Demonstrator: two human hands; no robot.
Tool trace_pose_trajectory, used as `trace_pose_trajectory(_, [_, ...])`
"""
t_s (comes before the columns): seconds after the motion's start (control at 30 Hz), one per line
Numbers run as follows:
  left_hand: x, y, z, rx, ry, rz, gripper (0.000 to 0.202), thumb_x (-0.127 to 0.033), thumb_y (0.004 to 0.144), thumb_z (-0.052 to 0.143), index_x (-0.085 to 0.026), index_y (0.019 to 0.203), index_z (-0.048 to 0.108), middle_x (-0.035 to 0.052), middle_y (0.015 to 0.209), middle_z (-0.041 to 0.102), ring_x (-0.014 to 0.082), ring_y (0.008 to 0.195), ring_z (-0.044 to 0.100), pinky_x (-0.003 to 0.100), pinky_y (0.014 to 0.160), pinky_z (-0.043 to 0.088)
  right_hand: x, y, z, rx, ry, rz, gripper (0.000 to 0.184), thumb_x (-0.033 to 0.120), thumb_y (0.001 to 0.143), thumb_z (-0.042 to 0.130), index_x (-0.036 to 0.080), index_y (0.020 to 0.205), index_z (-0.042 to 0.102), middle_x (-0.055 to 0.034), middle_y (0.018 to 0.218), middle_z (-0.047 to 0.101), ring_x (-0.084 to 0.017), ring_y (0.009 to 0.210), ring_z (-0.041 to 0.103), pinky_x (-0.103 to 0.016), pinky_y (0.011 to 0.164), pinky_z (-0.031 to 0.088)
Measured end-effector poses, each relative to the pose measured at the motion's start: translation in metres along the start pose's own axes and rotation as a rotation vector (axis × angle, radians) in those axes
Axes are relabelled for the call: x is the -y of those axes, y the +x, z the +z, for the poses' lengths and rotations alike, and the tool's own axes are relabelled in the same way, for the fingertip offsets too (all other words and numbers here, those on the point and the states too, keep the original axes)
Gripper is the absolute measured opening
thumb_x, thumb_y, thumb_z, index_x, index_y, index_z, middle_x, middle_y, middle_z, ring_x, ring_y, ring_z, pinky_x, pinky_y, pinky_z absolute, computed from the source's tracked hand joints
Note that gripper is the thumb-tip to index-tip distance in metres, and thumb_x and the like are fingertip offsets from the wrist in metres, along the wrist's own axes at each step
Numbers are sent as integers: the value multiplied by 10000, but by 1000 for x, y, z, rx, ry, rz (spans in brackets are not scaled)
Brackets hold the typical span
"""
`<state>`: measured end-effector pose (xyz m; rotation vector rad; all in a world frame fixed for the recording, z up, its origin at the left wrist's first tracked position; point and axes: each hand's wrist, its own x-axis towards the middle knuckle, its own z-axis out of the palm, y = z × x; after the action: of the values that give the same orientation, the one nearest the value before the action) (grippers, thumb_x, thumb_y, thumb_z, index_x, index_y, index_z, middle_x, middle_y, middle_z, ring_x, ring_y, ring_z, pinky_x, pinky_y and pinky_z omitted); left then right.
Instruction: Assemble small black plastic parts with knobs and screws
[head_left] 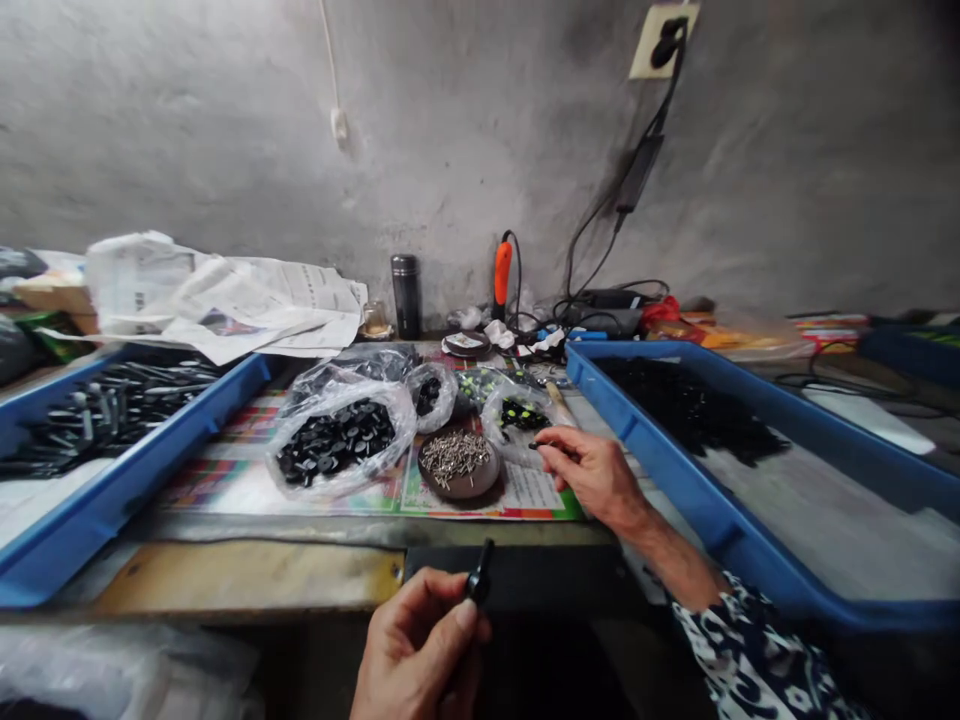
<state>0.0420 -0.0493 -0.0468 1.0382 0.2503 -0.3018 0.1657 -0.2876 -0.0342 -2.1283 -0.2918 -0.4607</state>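
My left hand (424, 645) is low in front of the table edge, pinching a small black plastic part (480, 578) with a thin stem pointing up. Over the right side of the work area, my right hand (596, 478) has its thumb and fingertips closed on a tiny dark piece (535, 445), too small to name. Just left of that hand is a round dish of small metal screws (455, 462). Behind the fingers lies a clear bag of black and yellow-green pieces (517, 412). Farther left, an open plastic bag holds black round parts (337, 440).
Blue trays flank the work area: the left tray (187, 440) holds long black parts, the right tray (675, 490) a dark pile. At the back stand a black flask (406, 297), an orange-handled tool (502, 275) and crumpled newspaper (247, 300). Cables hang from a wall socket (664, 40).
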Motion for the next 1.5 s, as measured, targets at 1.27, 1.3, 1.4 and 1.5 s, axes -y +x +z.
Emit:
trace_pose_trajectory(1.27, [9,-21,-9,123,-18,60,336,-381,741,862,-132,895,696,-4,661,654,28,383,431,133,354,311,98,-119,51,194,642,218,100,264,845,703,190,840,637,15,695,618,-139,625,623,-182,562,495])
trace_pose_trajectory(1.3, [9,-21,-9,126,-17,60,334,-381,743,861,-133,891,694,-5,661,655,27,380,430,133,352,309,98,-119,52,201,667,234,122,277,848,710,188,840,627,17,686,612,-136,620,618,-176,550,490])
trace_pose_trajectory(1.4, [10,-22,-10,134,-21,56,318,-374,755,851,-133,882,687,-4,666,659,27,385,431,132,357,307,98,-119,54,205,731,265,179,300,842,742,180,848,609,19,679,603,-124,607,609,-158,525,485])
trace_pose_trajectory(1.5, [10,-22,-10,128,-21,43,306,-363,762,846,-133,879,682,1,667,661,32,398,441,133,364,306,97,-119,56,191,752,267,237,334,834,767,176,854,592,17,684,596,-121,588,605,-154,499,487])
